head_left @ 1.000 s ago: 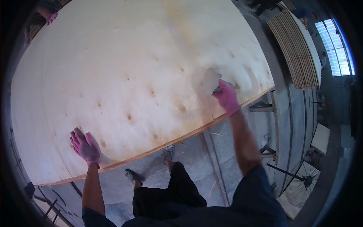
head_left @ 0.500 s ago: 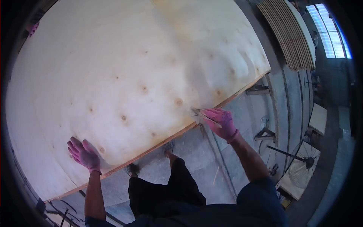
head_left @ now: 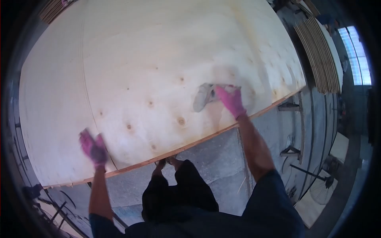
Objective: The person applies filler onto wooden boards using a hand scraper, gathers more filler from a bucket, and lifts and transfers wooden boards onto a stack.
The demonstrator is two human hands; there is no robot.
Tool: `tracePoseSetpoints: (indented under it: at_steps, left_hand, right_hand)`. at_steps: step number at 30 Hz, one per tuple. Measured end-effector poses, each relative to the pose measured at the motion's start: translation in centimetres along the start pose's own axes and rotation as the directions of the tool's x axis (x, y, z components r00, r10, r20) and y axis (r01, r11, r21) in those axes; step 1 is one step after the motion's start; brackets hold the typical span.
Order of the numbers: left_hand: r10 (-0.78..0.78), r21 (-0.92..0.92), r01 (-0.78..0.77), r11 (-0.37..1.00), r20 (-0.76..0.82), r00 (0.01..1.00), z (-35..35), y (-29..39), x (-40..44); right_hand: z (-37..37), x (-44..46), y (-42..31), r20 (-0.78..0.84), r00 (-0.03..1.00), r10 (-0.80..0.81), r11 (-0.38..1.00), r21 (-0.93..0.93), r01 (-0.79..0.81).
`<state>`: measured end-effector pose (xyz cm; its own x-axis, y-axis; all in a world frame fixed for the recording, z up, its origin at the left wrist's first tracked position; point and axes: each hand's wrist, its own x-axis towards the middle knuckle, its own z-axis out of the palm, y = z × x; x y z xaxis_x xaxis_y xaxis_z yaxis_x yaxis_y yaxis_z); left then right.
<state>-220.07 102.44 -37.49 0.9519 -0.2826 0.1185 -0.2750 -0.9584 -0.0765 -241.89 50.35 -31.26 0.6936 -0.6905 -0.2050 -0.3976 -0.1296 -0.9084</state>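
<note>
A large pale plywood sheet with brown knots lies in front of me. My right hand, in a pink glove, grips a grey cloth-like thing over the sheet's right part; motion blurs it, and its exact nature is unclear. Near the front left edge, beside a long seam, my left hand, in a stained pink glove, has its fingers apart and holds nothing. Whether its palm touches the wood cannot be told.
Stacked boards stand at the right, below a bright window. A round fan is at the lower right. Metal brackets sit beyond the sheet's edge. At the top left is another stack, with a bit of pink glove beside it.
From near the front edge, my right hand has moved up and inward over the sheet with the grey thing. My left hand is now beside the seam, and the whole view has shifted.
</note>
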Motion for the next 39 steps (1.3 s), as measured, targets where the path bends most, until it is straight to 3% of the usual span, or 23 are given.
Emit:
tracePoseSetpoints:
  at_steps: [2,5,7,9,12,15,16,18,19,20,22,24,25,26,27,28,29,30,33,36,39]
  left_hand:
    - [-0.192,0.066,0.188,0.980,0.064,0.979,-0.4,-6.8,-1.9]
    - [-0.159,0.013,0.158,0.987,0.056,0.986,-0.2,-7.4,-2.3]
    - [-0.127,0.018,0.127,0.992,0.034,0.991,-0.2,-7.5,-2.7]
    - [-0.117,0.038,0.116,0.993,0.019,0.993,-0.5,-7.4,-2.1]
    - [-0.145,0.075,0.143,0.987,0.026,0.989,-0.3,-6.8,-2.7]
    - [-0.038,0.044,0.039,0.998,-0.029,0.999,-0.3,-7.2,-2.6]
    - [0.013,0.020,-0.011,1.000,-0.088,0.996,-0.8,-7.0,-2.7]
    - [0.125,-0.111,-0.126,0.986,-0.018,0.992,-2.2,-7.0,-1.5]
    - [0.269,-0.282,-0.251,0.926,0.028,0.963,-3.3,-8.3,0.4]
    - [0.320,-0.275,-0.291,0.916,0.066,0.945,-3.6,-9.4,2.7]
    - [0.077,-0.119,-0.074,0.990,0.021,0.997,-1.4,-14.4,8.5]
    - [-0.176,-0.135,0.182,0.974,0.059,0.983,-0.8,-19.2,11.5]
    - [-0.297,-0.149,0.304,0.941,0.070,0.952,-0.7,-20.8,13.4]
    - [-0.306,-0.156,0.314,0.937,0.074,0.949,-0.6,-21.2,15.1]
    - [-0.311,-0.159,0.322,0.933,0.086,0.946,-0.5,-21.3,14.8]
    - [-0.313,-0.156,0.327,0.932,0.109,0.943,-0.6,-21.5,14.3]
    - [-0.312,-0.180,0.330,0.927,0.125,0.942,-0.9,-21.5,14.5]
    - [-0.326,-0.184,0.351,0.918,0.149,0.933,-1.4,-21.3,14.9]
    - [-0.340,-0.200,0.379,0.903,0.205,0.918,-2.6,-20.2,15.9]
    - [-0.304,-0.228,0.342,0.912,0.185,0.934,-2.9,-20.0,15.6]
    - [-0.304,-0.228,0.337,0.914,0.168,0.938,-2.6,-20.0,15.5]
  right_hand:
    - [0.3,1.7,-5.8,0.239,0.962,-0.131,0.898,-0.382,0.217]
    - [2.4,-0.2,-2.8,0.424,0.853,-0.305,0.697,-0.512,0.503]
    - [1.1,-4.9,-3.0,0.494,0.805,-0.330,0.714,-0.427,0.555]
    - [0.0,-10.5,-3.5,0.475,0.860,-0.184,0.737,-0.513,0.441]
    - [2.3,-16.2,-0.7,0.294,0.851,-0.434,0.667,-0.530,0.523]
    - [9.2,-19.2,-4.2,0.170,0.916,-0.362,0.647,-0.662,0.379]
    - [10.7,-19.8,-4.4,0.130,0.942,-0.310,0.713,-0.624,0.321]
    - [15.6,-18.4,-4.6,0.092,0.967,-0.238,0.833,-0.493,0.252]
    - [17.9,-16.5,-5.4,0.097,0.988,0.117,0.990,-0.094,-0.108]
    - [20.3,-14.1,-6.5,0.108,0.985,0.136,0.988,0.054,-0.143]
    - [24.9,-9.2,-8.9,0.152,0.967,0.203,0.918,0.315,-0.242]
    - [29.8,-2.2,-9.0,0.195,0.976,-0.102,0.982,0.178,0.067]
    - [32.2,2.4,-10.8,0.198,0.930,-0.309,0.950,0.027,0.310]
    - [34.5,7.1,-12.6,0.191,0.843,-0.502,0.840,-0.124,0.528]
    - [36.6,9.3,-16.2,0.296,0.637,-0.712,0.481,-0.455,0.749]
    - [39.7,12.1,-16.8,0.251,0.777,-0.578,0.742,-0.234,0.628]
    - [42.8,15.3,-16.5,0.258,0.878,-0.402,0.910,0.004,0.415]
    - [45.2,18.1,-17.2,0.307,0.927,-0.217,0.961,0.232,0.148]
    - [46.3,22.0,-22.1,0.219,0.975,-0.040,0.963,-0.251,0.096]
    - [48.0,19.2,-26.3,0.427,0.887,-0.174,0.783,-0.486,0.388]
    - [46.2,14.8,-22.4,0.664,0.667,-0.338,0.356,-0.566,0.744]
